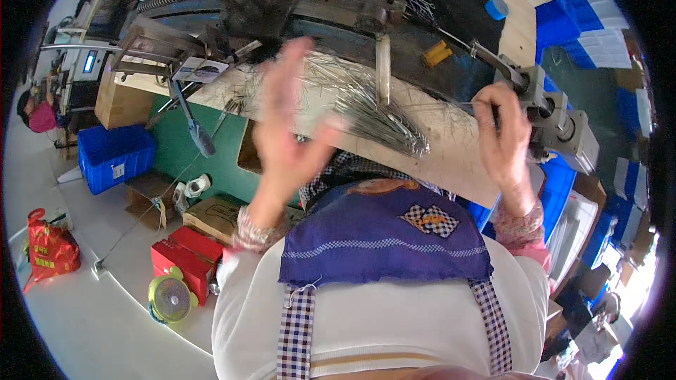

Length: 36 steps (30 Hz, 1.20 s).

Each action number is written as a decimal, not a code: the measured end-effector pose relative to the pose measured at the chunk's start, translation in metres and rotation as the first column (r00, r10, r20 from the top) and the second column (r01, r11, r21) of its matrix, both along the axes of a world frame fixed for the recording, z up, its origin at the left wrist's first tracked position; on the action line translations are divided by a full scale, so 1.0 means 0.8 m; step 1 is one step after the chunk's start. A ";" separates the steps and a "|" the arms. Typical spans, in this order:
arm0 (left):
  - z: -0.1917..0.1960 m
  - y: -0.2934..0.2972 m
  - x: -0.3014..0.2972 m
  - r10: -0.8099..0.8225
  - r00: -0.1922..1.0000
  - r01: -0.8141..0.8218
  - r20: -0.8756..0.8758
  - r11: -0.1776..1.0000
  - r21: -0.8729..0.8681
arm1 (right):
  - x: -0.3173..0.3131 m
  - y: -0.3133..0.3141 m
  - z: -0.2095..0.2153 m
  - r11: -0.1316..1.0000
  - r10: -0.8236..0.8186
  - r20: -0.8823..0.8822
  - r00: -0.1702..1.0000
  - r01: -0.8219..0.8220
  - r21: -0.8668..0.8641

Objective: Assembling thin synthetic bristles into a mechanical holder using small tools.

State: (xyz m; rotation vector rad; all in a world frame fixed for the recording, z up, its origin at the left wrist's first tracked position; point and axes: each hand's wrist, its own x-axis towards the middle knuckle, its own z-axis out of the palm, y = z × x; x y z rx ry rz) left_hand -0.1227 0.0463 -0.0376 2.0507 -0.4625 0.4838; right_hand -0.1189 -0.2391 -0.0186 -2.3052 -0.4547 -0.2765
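Observation:
A heap of thin metal wire pieces (pixel 380 116) lies on the pale wooden bench top (pixel 451 148), several with looped ends. My left hand (pixel 282 127) is smeared by motion above the left part of the heap. Its fingers stretch away from me, the thumb stands apart, and no object shows in it. At the right end of the bench, my right hand (pixel 505 134) is closed, with fingers curled beside the grey metal clamp unit (pixel 556 123). Whatever those fingertips pinch is too small to make out. A dark metal machine (pixel 317 10) spans the bench beyond both hands.
A pale upright bar (pixel 382 70) stands over the wires. Farther back are a yellow block (pixel 437 54) and a blue round cap (pixel 496 8). Left of the bench sit a blue crate (pixel 116 157), a red box (pixel 186 257) and a small green fan (pixel 171 298).

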 end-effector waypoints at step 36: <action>-0.023 -0.137 0.136 -0.488 0.753 0.535 -0.441 0.845 -0.022 | 0.182 0.001 0.012 0.894 0.208 0.176 0.962 -0.114 -0.434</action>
